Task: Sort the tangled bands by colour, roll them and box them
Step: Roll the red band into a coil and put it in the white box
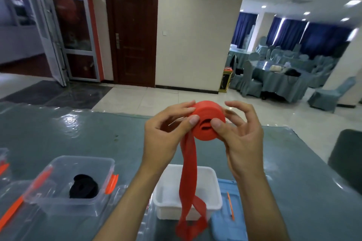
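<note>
Both hands hold a partly rolled red band (208, 115) up above the table. My left hand (166, 133) pinches the roll's left side with thumb and fingers. On the right side, my right hand (241, 133) grips the roll with its thumb on the face. The band's loose tail (189, 182) hangs down over a white box (213, 201) and ends in a loop near the table's front. A rolled black band (83, 186) lies inside a clear box (58, 170) at the left.
The table (78, 133) has a grey-green glossy cover. A blue lid (231, 227) with an orange clip lies right of the white box. Clear lids with orange clips (11, 209) sit at the left edge. A dark chair back (346, 158) stands at the right.
</note>
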`<state>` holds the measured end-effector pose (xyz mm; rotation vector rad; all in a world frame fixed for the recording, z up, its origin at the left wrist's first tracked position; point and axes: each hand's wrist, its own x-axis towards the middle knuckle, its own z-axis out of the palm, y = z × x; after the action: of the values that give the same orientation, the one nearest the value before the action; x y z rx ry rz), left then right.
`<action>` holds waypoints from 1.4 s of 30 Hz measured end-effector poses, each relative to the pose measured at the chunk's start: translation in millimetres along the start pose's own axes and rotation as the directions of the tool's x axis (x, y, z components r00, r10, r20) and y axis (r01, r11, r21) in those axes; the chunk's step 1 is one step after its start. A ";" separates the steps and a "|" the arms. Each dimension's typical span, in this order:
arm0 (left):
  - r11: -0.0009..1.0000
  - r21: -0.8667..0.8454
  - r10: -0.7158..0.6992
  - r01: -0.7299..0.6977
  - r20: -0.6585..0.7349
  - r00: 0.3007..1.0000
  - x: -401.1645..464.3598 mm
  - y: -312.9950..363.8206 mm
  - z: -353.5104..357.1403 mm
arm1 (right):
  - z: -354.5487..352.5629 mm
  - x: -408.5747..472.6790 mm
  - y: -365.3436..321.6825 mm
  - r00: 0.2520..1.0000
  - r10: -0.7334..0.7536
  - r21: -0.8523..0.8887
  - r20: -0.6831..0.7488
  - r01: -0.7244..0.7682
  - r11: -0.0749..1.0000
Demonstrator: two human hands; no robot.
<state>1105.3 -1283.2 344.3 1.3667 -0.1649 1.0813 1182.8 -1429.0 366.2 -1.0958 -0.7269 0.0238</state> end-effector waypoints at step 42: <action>0.982 0.125 -0.163 0.140 0.193 0.968 -7.0 7.9 -9.4 | -6.0 -26.8 18.7 0.993 0.094 0.018 -0.076 -0.092 0.996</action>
<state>1091.6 -1280.3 342.7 1.5633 -0.1481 0.8324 1171.5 -1434.4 335.5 -1.1098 -0.6054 0.0659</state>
